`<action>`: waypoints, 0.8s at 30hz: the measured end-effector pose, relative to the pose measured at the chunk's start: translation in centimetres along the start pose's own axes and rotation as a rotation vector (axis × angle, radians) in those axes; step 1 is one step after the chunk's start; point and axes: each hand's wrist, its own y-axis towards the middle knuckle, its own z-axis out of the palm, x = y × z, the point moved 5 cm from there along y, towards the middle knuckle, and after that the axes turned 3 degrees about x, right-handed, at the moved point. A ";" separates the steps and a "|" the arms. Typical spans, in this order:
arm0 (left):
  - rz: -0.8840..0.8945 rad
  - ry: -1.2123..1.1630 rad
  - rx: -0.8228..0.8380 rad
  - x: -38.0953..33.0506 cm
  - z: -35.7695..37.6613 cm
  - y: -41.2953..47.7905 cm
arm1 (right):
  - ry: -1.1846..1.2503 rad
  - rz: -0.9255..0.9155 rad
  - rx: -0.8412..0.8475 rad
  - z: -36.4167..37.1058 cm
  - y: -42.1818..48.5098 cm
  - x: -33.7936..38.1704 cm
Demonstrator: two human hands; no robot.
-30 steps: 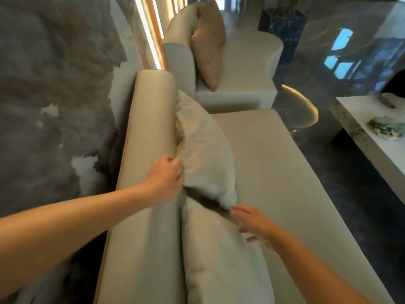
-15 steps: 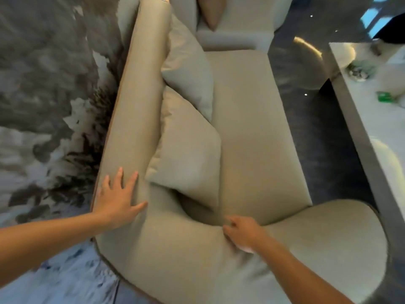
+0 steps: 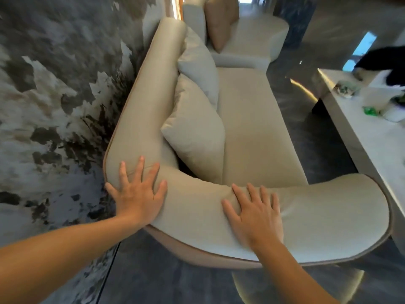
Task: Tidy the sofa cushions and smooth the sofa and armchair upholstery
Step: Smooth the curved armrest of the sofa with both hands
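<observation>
With left hand (image 3: 140,195) and right hand (image 3: 255,212) flat, fingers spread, grasping nothing on the sofa (image 3: 197,213) armrest at 6 o'clock, uneven pressure could crease fabric or nudge the 2 cushions (image 3: 195,130) at 12 o'clock.

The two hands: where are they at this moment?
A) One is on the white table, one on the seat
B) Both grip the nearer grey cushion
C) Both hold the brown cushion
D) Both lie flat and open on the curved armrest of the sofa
D: the left hand and the right hand lie palm-down, fingers spread, on the curved armrest, holding nothing.
</observation>
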 end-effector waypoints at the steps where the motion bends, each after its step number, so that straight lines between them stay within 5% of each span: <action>1: -0.005 0.009 -0.035 -0.1 0.1 0.0 | -0.013 -0.002 -0.024 0.0 0.1 0.0; 13: 0.026 -0.088 -0.143 0.4 1.0 1.3 | -0.032 -0.049 -0.209 -0.6 0.3 0.2; 24: 0.069 -0.127 -0.153 1.0 0.5 3.0 | -0.021 -0.020 -0.203 -0.8 0.8 1.6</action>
